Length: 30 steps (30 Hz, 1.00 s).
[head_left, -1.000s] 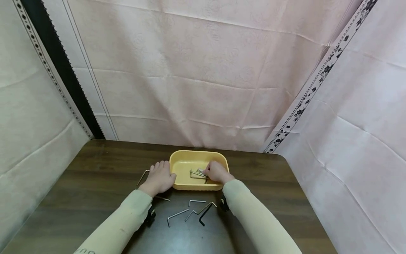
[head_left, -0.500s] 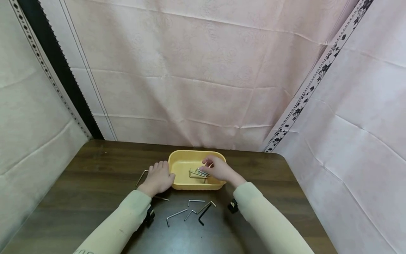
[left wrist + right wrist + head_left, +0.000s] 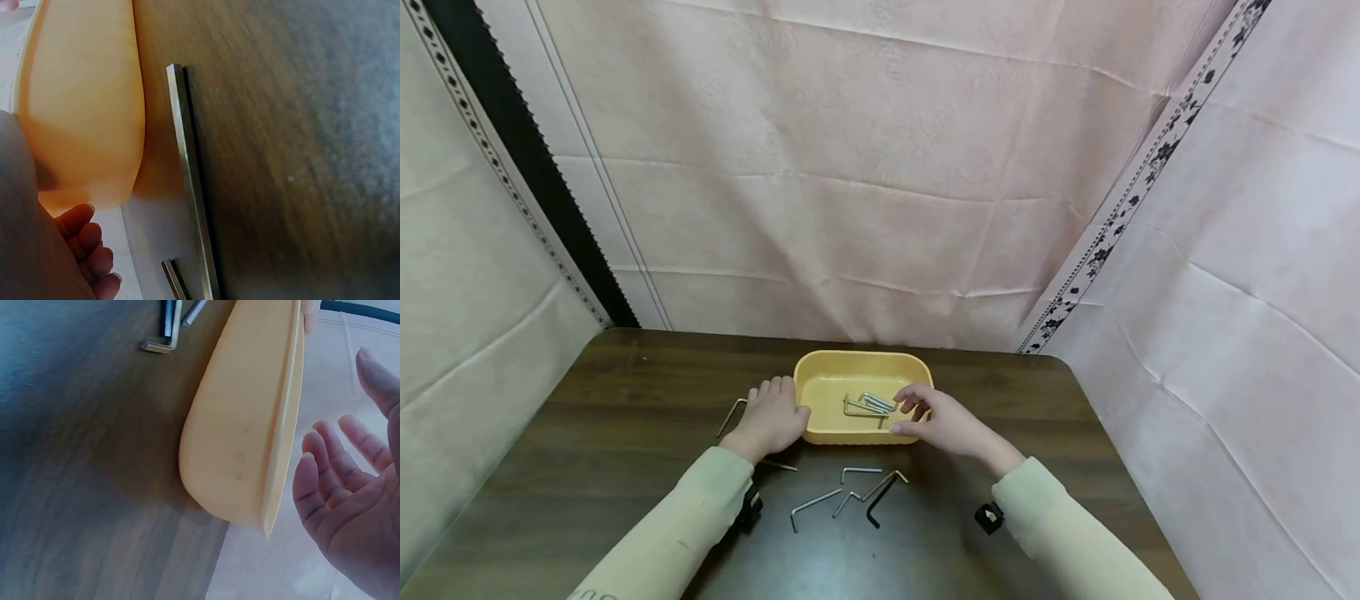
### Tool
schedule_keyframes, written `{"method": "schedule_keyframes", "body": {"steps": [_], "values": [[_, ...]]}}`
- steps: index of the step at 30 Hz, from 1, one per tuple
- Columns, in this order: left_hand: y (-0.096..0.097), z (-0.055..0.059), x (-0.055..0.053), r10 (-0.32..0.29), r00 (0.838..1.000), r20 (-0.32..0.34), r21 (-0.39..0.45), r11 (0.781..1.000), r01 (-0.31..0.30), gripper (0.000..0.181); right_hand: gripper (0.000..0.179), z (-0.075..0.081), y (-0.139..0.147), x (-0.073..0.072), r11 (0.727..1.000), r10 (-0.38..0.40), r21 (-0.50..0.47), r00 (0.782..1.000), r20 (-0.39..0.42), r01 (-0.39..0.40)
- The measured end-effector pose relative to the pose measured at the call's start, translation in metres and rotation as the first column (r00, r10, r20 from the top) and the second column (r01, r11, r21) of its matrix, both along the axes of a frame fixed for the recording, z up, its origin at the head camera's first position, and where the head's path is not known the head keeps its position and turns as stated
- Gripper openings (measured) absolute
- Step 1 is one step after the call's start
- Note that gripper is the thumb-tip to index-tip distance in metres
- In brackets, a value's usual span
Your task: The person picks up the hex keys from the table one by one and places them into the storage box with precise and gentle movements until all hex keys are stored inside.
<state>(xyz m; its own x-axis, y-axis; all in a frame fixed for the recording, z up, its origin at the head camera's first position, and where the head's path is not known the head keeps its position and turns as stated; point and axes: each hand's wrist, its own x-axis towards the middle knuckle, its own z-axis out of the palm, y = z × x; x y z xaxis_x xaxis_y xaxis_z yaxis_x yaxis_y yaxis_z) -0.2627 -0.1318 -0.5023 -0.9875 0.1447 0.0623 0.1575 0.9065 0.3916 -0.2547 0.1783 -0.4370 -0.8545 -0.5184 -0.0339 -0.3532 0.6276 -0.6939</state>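
A yellow plastic tray (image 3: 820,437) stands on the wooden table, with several L-shaped hex keys (image 3: 876,403) lying inside. My left hand (image 3: 769,418) grips the tray's left end, the thumb over the rim and the fingers bent down outside. Over the tray's right end hovers my right hand (image 3: 951,427), fingers loosely spread and nothing between them. In the right wrist view that hand appears beyond the tray's rim (image 3: 281,437). The left wrist view shows the tray wall (image 3: 87,94) close up; the left thumb is hidden there.
In front of the tray lie several loose silver hex keys (image 3: 816,501) and a black hex key (image 3: 880,502). Another hex key (image 3: 730,417) is left of my left hand, and one (image 3: 780,466) lies near its wrist. Pale cloth (image 3: 850,167) hangs around the wooden table (image 3: 550,467).
My right hand has opened and drawn back to the right from the hex keys in the tray, uncovering them. My left hand keeps its place on the tray.
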Motion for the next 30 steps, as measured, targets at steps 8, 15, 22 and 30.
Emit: {"method": "schedule_keyframes", "body": {"steps": [8, 15, 22, 30], "values": [[-0.001, 0.000, 0.000, 0.005, 1.000, -0.004, 0.001, 1.000, -0.005, 0.037, 0.050, -0.006, 0.005, 0.011, 0.996, 0.064, -0.065, 0.998, 0.021, -0.063], [0.000, 0.000, 0.000, 0.005, 1.000, -0.006, 0.002, 1.000, -0.005, 0.038, 0.053, -0.014, 0.011, 0.020, 0.993, 0.097, -0.067, 0.993, 0.072, -0.092], [0.000, 0.001, 0.000, 0.004, 1.000, 0.002, 0.016, 1.000, -0.004, 0.038, 0.045, -0.028, 0.016, 0.028, 0.990, 0.122, -0.081, 0.985, 0.122, -0.112], [0.000, 0.000, -0.001, 0.002, 1.000, -0.003, 0.014, 1.000, -0.002, 0.039, 0.047, -0.046, 0.015, 0.037, 0.988, 0.155, -0.022, 0.981, 0.116, -0.153]]}}
